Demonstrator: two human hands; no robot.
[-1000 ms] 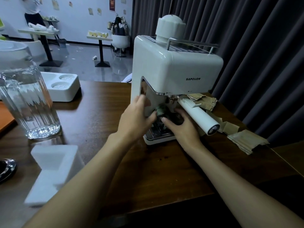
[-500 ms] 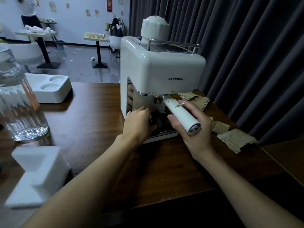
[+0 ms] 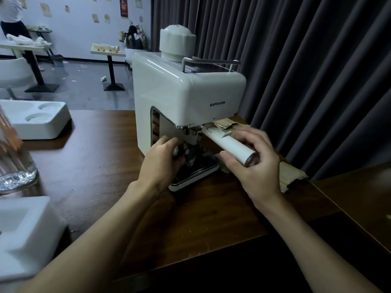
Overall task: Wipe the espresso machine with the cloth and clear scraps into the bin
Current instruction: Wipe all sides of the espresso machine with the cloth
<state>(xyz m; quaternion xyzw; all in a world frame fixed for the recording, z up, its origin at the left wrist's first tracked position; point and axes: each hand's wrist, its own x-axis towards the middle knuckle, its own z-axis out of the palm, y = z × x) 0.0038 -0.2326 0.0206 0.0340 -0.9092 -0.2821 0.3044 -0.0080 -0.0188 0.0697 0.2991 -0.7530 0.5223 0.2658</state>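
A cream espresso machine (image 3: 186, 98) stands on the dark wooden table (image 3: 101, 166). My left hand (image 3: 160, 163) grips a dark patterned cloth (image 3: 189, 154) inside the machine's recess, just above the drip tray (image 3: 196, 176). My right hand (image 3: 251, 166) curls around the white portafilter handle (image 3: 230, 148), which juts out to the right from under the brew head. Brown paper scraps (image 3: 291, 176) lie on the table to the right of the machine, partly hidden by my right hand. No bin is in view.
A ribbed glass jar (image 3: 14, 166) stands at the left edge. A white foam block (image 3: 23, 235) lies at front left, and a white moulded tray (image 3: 36, 119) sits further back. Grey curtains (image 3: 306, 70) hang close behind and right of the machine.
My right hand left the drip tray and took the portafilter handle. My left hand stayed in the recess with the cloth. The camera shifted, so the machine sits further left in view.
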